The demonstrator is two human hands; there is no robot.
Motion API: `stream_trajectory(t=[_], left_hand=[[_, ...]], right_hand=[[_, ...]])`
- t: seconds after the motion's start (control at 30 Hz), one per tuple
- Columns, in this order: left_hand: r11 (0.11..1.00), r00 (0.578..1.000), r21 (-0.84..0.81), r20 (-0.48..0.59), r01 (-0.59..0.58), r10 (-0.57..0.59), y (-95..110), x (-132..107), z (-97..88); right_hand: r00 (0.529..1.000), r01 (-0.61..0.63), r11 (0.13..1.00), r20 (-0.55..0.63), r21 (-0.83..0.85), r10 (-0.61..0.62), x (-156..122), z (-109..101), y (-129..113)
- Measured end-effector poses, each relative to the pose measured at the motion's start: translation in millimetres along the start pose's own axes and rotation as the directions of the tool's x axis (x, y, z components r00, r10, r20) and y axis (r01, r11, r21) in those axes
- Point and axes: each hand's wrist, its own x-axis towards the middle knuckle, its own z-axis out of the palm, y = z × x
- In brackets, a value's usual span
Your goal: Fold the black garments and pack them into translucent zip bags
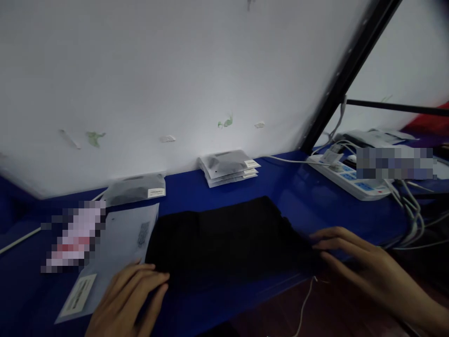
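A piece of folded black cloth (224, 238), perhaps a garment, lies spread on the blue tabletop. My left hand (129, 295) is at its near left corner, thumb and fingertips closed together on the edge. At the right end my right hand (365, 267) pinches the cloth's edge between thumb and fingers. The dark fabric hides its folds and part of the grip. Beside the cloth on the left, a flat frosted plastic bag (122, 238) with a white barcode label (80, 294) lies partly under my left hand.
Behind the cloth are a filled frosted bag (135, 188) and a stack of several labelled bags (228, 167) near the white wall (196, 79). A white power strip (351, 180) with tangled cables is at the right, by a black frame post (351, 75). A blurred-out pinkish object (77, 234) lies left.
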Motion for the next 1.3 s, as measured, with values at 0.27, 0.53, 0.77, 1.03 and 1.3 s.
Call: stream_trajectory(t=[0.27,0.53,0.77,1.03,1.3], left_hand=[[0.963,0.962,0.032,0.046,0.267,-0.269,-4,81,0.2],[0.968,0.971,0.185,0.135,0.17,-0.196,-8,109,23.1],[0.993,0.965,0.1,0.25,0.063,-0.086,17,69,40.9],[0.987,0.956,0.117,0.259,0.108,-0.135,11,62,44.6],[0.979,0.941,0.145,0.287,0.142,-0.179,9,60,45.5]], right_hand=[[0.99,-0.029,0.999,-0.137,-0.013,0.027,97,-2,3],[0.982,-0.058,0.963,-0.191,-0.263,0.007,143,47,1],[0.996,0.093,0.969,0.01,-0.229,-0.093,104,60,-2],[0.999,-0.027,0.994,-0.034,-0.107,0.024,91,71,9],[0.999,-0.034,0.994,-0.044,-0.101,0.03,91,73,9]])
